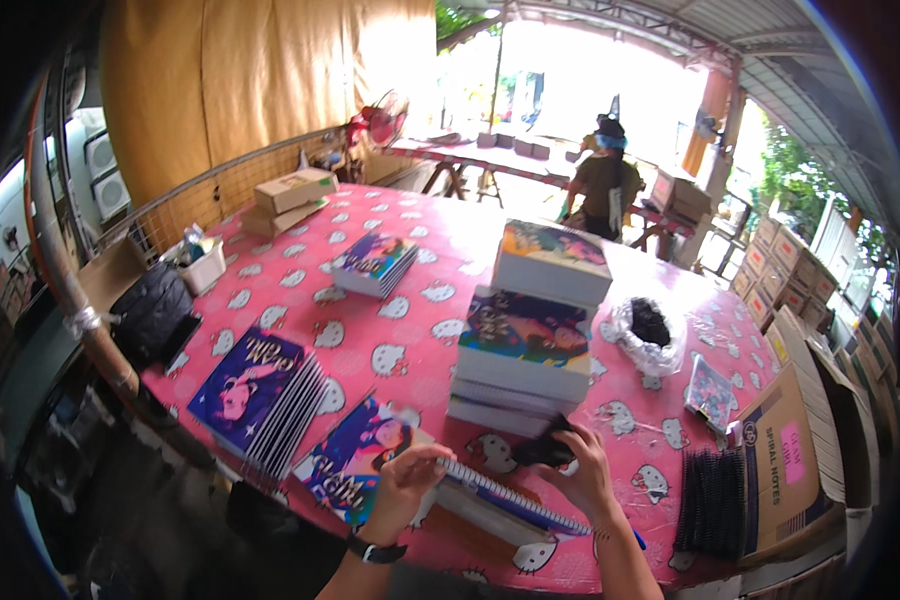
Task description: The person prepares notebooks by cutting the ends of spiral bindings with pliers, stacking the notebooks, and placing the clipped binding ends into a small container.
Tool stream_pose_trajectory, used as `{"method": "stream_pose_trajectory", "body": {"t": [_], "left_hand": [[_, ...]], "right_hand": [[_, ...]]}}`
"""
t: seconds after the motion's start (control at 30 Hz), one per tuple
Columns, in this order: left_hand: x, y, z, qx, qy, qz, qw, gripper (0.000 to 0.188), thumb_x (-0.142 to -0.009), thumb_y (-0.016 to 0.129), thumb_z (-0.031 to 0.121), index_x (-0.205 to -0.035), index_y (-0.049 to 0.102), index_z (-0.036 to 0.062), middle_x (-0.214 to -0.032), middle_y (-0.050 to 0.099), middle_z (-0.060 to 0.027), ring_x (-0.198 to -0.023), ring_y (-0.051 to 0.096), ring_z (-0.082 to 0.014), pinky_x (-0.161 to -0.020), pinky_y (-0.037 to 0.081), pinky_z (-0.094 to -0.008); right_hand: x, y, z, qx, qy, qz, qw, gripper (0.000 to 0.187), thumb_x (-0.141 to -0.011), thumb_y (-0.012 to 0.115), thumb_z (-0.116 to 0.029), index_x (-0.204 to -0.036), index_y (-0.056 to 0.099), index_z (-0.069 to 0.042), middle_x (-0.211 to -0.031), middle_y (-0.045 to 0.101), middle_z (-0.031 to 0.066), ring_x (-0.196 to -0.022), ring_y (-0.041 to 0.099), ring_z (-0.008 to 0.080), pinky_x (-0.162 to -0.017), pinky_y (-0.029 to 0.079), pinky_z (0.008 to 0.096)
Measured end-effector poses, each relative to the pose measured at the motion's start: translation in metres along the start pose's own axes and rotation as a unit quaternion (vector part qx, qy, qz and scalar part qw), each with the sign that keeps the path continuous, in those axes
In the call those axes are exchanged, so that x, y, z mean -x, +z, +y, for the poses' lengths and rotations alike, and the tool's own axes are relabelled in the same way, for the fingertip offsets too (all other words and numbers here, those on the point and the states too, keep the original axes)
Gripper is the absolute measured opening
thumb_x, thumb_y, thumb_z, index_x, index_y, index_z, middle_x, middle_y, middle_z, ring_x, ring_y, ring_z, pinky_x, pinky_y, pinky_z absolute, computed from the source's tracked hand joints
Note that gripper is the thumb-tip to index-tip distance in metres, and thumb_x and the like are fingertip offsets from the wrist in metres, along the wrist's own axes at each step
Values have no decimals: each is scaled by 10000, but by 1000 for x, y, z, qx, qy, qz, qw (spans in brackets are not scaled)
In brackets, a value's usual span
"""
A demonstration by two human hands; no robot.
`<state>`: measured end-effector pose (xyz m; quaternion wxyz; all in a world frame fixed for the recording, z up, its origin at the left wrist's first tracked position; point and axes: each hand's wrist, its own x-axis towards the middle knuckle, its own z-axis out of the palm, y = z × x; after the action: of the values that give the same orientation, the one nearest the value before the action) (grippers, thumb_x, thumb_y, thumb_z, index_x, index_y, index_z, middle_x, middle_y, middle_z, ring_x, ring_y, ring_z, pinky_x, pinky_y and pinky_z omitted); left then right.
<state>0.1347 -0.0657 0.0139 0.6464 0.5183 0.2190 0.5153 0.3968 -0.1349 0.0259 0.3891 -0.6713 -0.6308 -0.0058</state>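
Observation:
A spiral-bound notebook stands tilted on edge at the near side of the table, its coil side up. My left hand, wearing a dark wristwatch, pinches the far-left end of its spine. Above the spine's right part, my right hand curls its fingers on a black, blurred thing; its kind cannot be made out. Just left of my left hand lies a colourful notebook cover. Beyond my hands rises a tall stack of thick book blocks with illustrated covers.
Finished-looking notebooks are stacked at left, a smaller pile behind. Black coils lie beside a cardboard box at right. A plastic bag holds something black. A person stands beyond the pink table.

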Motion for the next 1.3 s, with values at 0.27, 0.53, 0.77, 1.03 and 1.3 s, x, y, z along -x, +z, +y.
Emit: {"method": "stream_pose_trajectory", "body": {"t": [0.27, 0.53, 0.77, 1.03, 1.3], "left_hand": [[-22, 51, 39, -38, 53, -249, 966, 224, -792, 673, -65, -1005, 655, 3, -992, 623, -74, -894, 606, -127, -760, 511, -246], [-15, 90, 36, -80, 91, -228, 966, 219, -793, 667, -65, -995, 667, 21, -958, 643, -68, -868, 625, -114, -727, 520, -236], [-13, 90, 37, -108, 147, -206, 962, 181, -771, 677, -77, -936, 665, -3, -916, 661, -80, -845, 636, -127, -714, 518, -242], [-7, 90, 31, -143, 253, -176, 940, 233, -779, 672, -74, -990, 616, 8, -919, 651, -90, -829, 632, -150, -694, 508, -256], [-2, 77, 37, -164, 208, -108, 958, 498, -796, 642, -100, -1257, 480, -2, -910, 591, -43, -829, 555, -89, -697, 453, -227]], "right_hand": [[27, -87, -48, -57, 5, -37, 998, 386, -697, 788, -190, -1043, 657, -81, -1180, 583, 155, -1099, 541, 300, -886, 482, 371], [27, -74, -102, -176, -44, 55, 982, 300, -739, 730, -55, -1025, 641, -64, -890, 655, 92, -812, 643, 233, -681, 520, 330], [22, -70, -107, -195, -56, 74, 976, 223, -752, 731, -75, -938, 616, -31, -847, 621, 95, -738, 613, 227, -633, 505, 312], [21, -77, -112, -138, -94, 20, 986, 225, -759, 705, -49, -924, 559, -8, -849, 601, 108, -778, 582, 285, -673, 482, 351], [2, -61, -121, -73, -167, -13, 983, 261, -772, 699, -67, -984, 554, -18, -902, 608, 116, -846, 578, 302, -751, 477, 394]]}}
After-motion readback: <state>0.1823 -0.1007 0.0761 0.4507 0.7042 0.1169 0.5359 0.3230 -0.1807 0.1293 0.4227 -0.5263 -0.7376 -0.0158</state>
